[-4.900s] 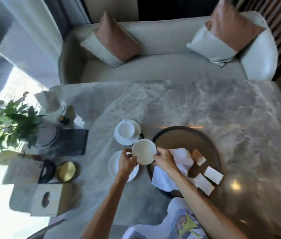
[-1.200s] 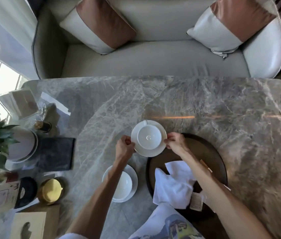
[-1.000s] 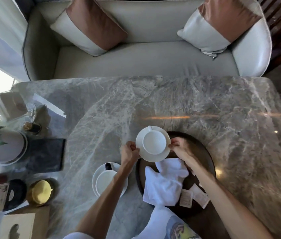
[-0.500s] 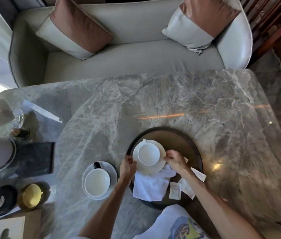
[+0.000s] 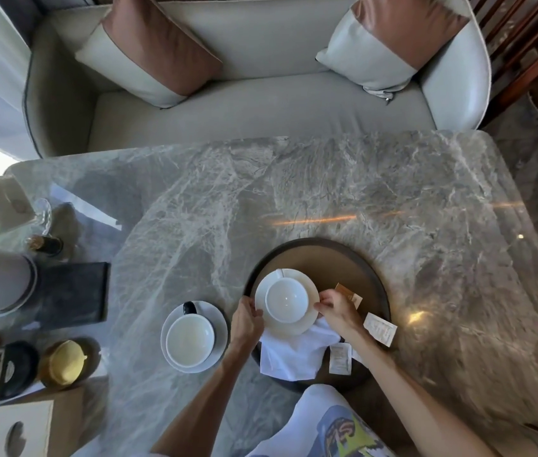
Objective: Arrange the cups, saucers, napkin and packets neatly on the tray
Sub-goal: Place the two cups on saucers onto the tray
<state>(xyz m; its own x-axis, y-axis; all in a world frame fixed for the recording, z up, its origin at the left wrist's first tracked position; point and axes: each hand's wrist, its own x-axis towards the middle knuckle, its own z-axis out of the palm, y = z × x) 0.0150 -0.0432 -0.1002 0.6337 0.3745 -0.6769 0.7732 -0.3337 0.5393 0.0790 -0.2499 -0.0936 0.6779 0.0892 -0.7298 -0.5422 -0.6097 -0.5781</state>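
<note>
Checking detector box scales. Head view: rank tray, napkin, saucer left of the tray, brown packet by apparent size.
1. tray
2. napkin and saucer on the table: look alike, napkin partly covered, not ranked
3. brown packet, smallest

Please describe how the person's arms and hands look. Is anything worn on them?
The left hand and right hand wear no gloves or watch. Both forearms are bare, without sleeves. Below is a white shirt with a colourful print.

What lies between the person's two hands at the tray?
In the head view, a white cup on its saucer lies between the left hand and right hand, which hold the saucer's rim.
</note>
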